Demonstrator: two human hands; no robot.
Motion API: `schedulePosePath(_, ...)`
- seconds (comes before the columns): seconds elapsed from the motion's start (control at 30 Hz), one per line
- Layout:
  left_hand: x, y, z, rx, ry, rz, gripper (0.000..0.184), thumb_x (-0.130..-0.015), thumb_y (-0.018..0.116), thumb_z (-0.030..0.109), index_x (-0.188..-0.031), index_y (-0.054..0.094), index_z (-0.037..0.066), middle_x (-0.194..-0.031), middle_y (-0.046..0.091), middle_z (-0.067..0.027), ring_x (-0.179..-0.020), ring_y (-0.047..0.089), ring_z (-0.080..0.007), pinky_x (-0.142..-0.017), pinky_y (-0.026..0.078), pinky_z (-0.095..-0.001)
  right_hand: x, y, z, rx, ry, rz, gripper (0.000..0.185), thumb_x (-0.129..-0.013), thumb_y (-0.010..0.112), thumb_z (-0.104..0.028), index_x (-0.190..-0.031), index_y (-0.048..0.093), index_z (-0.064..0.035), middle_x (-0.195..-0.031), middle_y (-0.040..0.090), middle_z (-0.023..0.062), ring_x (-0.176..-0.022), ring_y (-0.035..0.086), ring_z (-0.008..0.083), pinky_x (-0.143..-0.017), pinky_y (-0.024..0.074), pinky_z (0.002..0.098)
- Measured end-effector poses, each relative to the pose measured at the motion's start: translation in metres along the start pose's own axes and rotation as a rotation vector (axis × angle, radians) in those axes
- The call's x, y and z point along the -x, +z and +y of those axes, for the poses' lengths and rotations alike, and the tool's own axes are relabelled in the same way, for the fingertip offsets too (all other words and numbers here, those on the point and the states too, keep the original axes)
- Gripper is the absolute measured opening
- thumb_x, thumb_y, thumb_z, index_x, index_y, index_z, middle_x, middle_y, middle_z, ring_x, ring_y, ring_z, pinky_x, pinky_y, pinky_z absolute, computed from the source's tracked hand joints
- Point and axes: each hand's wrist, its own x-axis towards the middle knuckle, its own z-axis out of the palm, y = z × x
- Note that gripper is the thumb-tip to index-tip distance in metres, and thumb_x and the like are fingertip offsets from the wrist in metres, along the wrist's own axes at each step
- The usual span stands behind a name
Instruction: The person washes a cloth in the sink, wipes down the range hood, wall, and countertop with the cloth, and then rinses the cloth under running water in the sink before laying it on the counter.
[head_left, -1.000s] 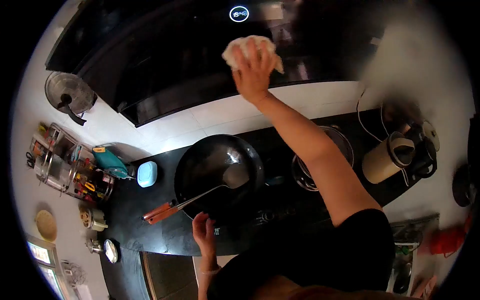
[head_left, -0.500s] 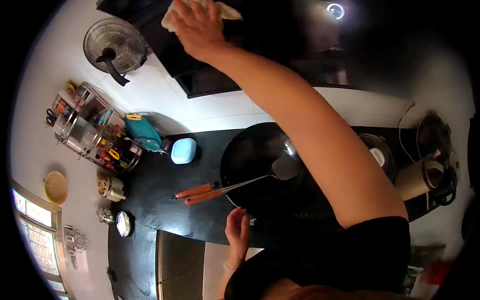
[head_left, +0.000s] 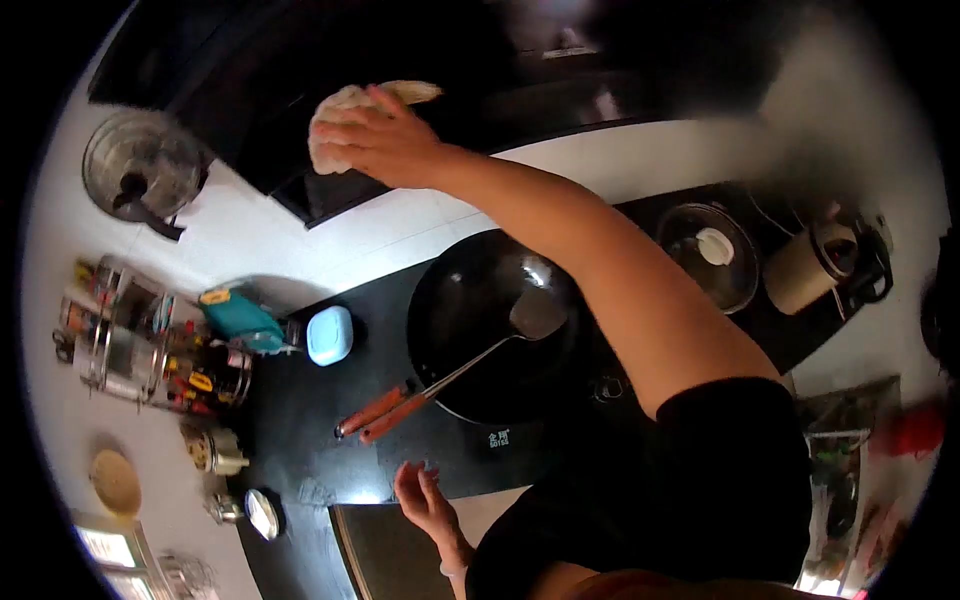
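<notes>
Cloth (head_left: 338,102) in head view, up at L part of blk glossy panel (head_left: 450,50), nr its lower edge; R hand (head_left: 385,142) gripping it, fingers spread over the fabric, arm reaching above wok (head_left: 450,290). L hand (head_left: 425,502) low, nr front edge of blk counter (head_left: 290,430), fingers loosely open, part curled; spatula (head_left: 538,315) lies w/ blade in wok, its handle alongside wok's handle; lt-blue box (head_left: 330,335) on counter L of wok, lidded pan (head_left: 700,285) to R.
</notes>
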Motion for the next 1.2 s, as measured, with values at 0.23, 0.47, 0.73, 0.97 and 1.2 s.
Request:
schedulePosePath(0.23, 0.008, 0.028, 0.009, -0.131, -0.021, -0.030, 0.025, -0.089, 0.050, 0.009, -0.112, 0.048, -0.001, -0.097, 0.058, -0.0100, -0.077, 0.056, -0.0150, -0.067, 0.046, -0.0252, 0.118, -0.112, 0.125, 0.178, 0.322, 0.052, 0.048, -0.076, 0.063, -0.018, -0.122, 0.048, -0.0221, -0.136, 0.034, 0.0026, -0.126, 0.028, 0.0276, -0.102, 0.0171, 0.0545)
schedulePosePath(0.47, 0.013, 0.081, 0.023, -0.074, -0.052, -0.077, 0.022, -0.087, 0.054, 0.013, -0.105, 0.052, 0.000, -0.089, 0.059, -0.0086, -0.075, 0.056, -0.0139, -0.063, 0.045, -0.0236, 0.153, -0.187, 0.260, 0.324, 0.658, 0.418, 0.040, -0.086, 0.049, -0.021, -0.125, 0.044, -0.0118, -0.134, 0.035, 0.0150, -0.125, 0.026, 0.0389, -0.101, 0.0167, 0.0569)
schedulePosePath(0.73, 0.033, 0.123, 0.033, 0.047, -0.045, -0.141, 0.021, -0.085, 0.056, 0.011, -0.103, 0.053, 0.001, -0.089, 0.058, -0.0072, -0.074, 0.055, -0.0128, -0.062, 0.046, -0.0234, 0.189, -0.217, 0.334, 0.368, 0.573, 0.675, 0.041, -0.089, 0.043, -0.023, -0.121, 0.043, 0.0011, -0.124, 0.044, 0.0218, -0.117, 0.037, 0.0419, -0.100, 0.0230, 0.0496)
schedulePosePath(0.97, -0.047, 0.155, 0.113, 0.056, 0.239, -0.221, 0.018, -0.085, 0.056, 0.009, -0.101, 0.055, 0.001, -0.085, 0.058, -0.0052, -0.074, 0.056, -0.0119, -0.064, 0.047, -0.0238, 0.251, -0.205, 0.297, -1.007, 1.697, 1.299, 0.042, -0.090, 0.045, -0.031, -0.121, 0.043, -0.0023, -0.113, 0.051, 0.0137, -0.103, 0.047, 0.0311, -0.088, 0.0398, 0.0444)
schedulePosePath(1.2, -0.185, 0.260, 0.182, 0.268, 0.268, -0.434, 0.045, -0.080, 0.064, 0.032, -0.113, 0.051, 0.004, -0.100, 0.060, -0.0070, -0.091, 0.057, -0.0180, -0.079, 0.044, -0.0305, 0.223, -0.210, 0.278, -1.662, 1.762, 1.111, 0.068, -0.077, 0.064, -0.044, -0.129, 0.034, -0.0131, -0.126, 0.041, 0.0119, -0.111, 0.042, 0.0321, -0.091, 0.0365, 0.0518)
